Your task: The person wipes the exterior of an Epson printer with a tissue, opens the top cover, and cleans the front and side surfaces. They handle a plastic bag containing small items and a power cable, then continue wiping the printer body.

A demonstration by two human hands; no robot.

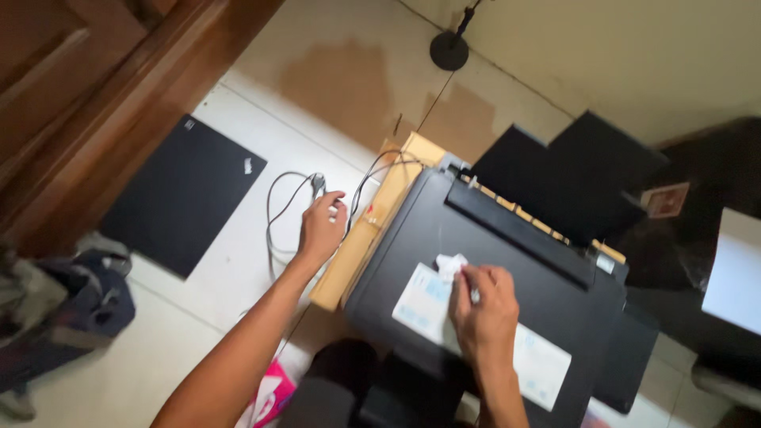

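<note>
A black printer (pixel 507 261) sits on a low wooden board (pixel 372 222) on the floor, with a white label (pixel 428 301) across its lid. My right hand (pixel 483 313) presses a crumpled white tissue (pixel 452 265) against the lid, near the label's upper edge. To the left of the printer, my left hand (pixel 321 226) is shut on a grey cable (pixel 281 206) that loops over the white floor. The printer's rear paper tray (pixel 571 174) stands raised behind it.
A shut black laptop (pixel 182 202) lies on the floor at left, beside a brown wooden door (pixel 87 87). A dark bag (pixel 67 309) sits lower left. A pink-and-white packet (pixel 269 396) lies near my arm. A round black stand base (pixel 449 49) sits by the wall.
</note>
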